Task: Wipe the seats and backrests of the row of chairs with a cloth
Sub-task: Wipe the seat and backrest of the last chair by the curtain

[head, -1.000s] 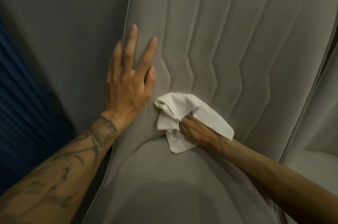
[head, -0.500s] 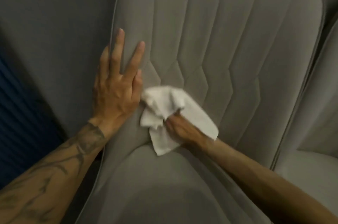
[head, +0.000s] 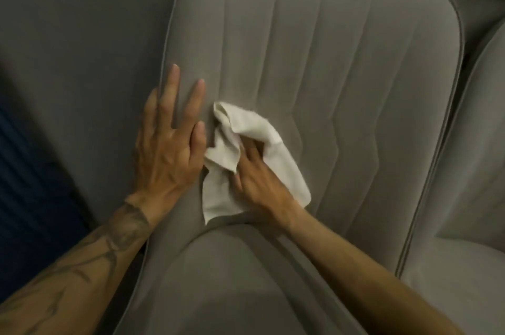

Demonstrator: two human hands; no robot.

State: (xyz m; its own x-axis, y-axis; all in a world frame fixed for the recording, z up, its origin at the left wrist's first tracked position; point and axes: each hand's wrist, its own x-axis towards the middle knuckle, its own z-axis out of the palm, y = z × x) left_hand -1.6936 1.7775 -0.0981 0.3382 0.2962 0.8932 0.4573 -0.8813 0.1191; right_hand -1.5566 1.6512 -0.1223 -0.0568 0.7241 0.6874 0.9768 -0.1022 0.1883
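Grey fabric covers the chair, and its backrest point(head: 341, 61) carries stitched vertical channels that kink into a zigzag low down. The left hand point(head: 169, 151) lies flat against the left border of the backrest. Its fingers point(head: 173, 88) are straight and slightly fanned, pointing up, and the palm rests on the upholstery and holds nothing. The forearm behind it bears a dark tattoo point(head: 117, 236).

Just beside it, touching its inner edge, is the white cloth point(head: 218, 192), crumpled against the lower left of the backrest just above the crease where the backrest meets the seat point(head: 232, 280). The right hand point(head: 262, 184) is on top of the cloth and presses it into the fabric. Its fingers are pushed into bunched folds that wrap over the tips and hide them, so the hand grips the cloth. The thumb lies along the cloth's near side. A loose corner hangs toward the seat, and another flap shows past the far side of the hand.

A second grey chair point(head: 470, 170) stands close on the right. A dark blue ribbed surface point(head: 27, 184) shows at the left edge.
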